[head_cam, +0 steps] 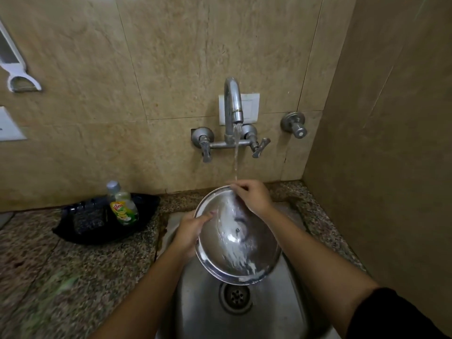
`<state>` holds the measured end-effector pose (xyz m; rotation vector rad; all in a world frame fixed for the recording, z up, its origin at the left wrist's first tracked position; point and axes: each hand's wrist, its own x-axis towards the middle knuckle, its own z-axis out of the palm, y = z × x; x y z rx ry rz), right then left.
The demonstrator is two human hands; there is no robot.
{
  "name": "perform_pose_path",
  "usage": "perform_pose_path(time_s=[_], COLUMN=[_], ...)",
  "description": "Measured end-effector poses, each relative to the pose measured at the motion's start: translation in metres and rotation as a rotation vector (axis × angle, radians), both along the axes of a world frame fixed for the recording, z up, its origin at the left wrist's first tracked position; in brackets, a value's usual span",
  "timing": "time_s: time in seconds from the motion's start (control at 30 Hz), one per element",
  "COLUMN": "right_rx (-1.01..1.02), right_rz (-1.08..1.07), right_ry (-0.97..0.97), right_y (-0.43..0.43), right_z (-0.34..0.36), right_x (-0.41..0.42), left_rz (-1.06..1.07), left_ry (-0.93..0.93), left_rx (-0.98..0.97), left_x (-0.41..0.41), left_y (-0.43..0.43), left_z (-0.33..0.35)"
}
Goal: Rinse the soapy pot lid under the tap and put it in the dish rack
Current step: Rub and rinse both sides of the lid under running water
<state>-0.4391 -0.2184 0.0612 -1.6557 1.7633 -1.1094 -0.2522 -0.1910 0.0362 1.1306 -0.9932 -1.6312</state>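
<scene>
Head view, from nine o'clock across to three: a black tray (73, 231) sits on the speckled stone bench (80, 270), carrying a dish soap bottle (123, 206) with a yellow-green label, upright at its right side. Just right of it, the left hand (189, 232) curls around the nine o'clock edge of the steel pot lid (234, 238), thumb lying across the inner face, fingers hidden behind the rim. That lid is tilted over the steel sink (195, 302), hollow side toward the camera, wet and streaked with white suds near its six o'clock rim, above the drain (236, 296). At twelve o'clock the wall tap (233, 104) runs, its thin stream falling onto the lid's top edge. There the right hand (252, 195) closes loosely over the rim, fingers pinched against it.
</scene>
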Motion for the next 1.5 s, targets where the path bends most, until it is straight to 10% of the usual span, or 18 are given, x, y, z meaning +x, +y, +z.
perform_pose_path(time_s=[0.13, 0.2, 0.33, 0.53, 0.63, 0.83, 1.2, 1.5], right_rx=[-0.021, 0.034, -0.001, 0.029, 0.033, -0.030, 0.004, -0.094], right_rz=[0.418, 0.408, -0.064, -0.499, -0.369, 0.358, -0.066, 0.546], right_ry=[0.350, 0.179, -0.186, 0.243, 0.608, 0.674, 0.772, 0.866], right_y=[-0.008, -0.012, -0.004, 0.016, 0.010, 0.045, 0.018, 0.073], right_z=[0.022, 0.024, 0.001, -0.034, -0.018, -0.031, -0.032, -0.043], right_x=[0.029, 0.024, -0.005, -0.011, 0.009, 0.056, -0.008, 0.007], left_rz=[-0.038, -0.013, 0.056, 0.154, 0.177, 0.218, 0.234, 0.341], left_ry=[0.055, 0.068, 0.063, 0.020, -0.067, 0.098, -0.028, 0.008], left_rx=[-0.047, -0.054, -0.020, -0.003, 0.094, 0.132, 0.094, 0.098], left_x=[-0.011, -0.011, 0.000, -0.001, -0.015, -0.035, -0.018, -0.009], left_y=[-0.001, -0.002, -0.005, 0.000, -0.002, -0.016, -0.001, -0.014], left_z=[0.009, 0.010, -0.003, -0.018, -0.019, -0.013, -0.033, -0.026])
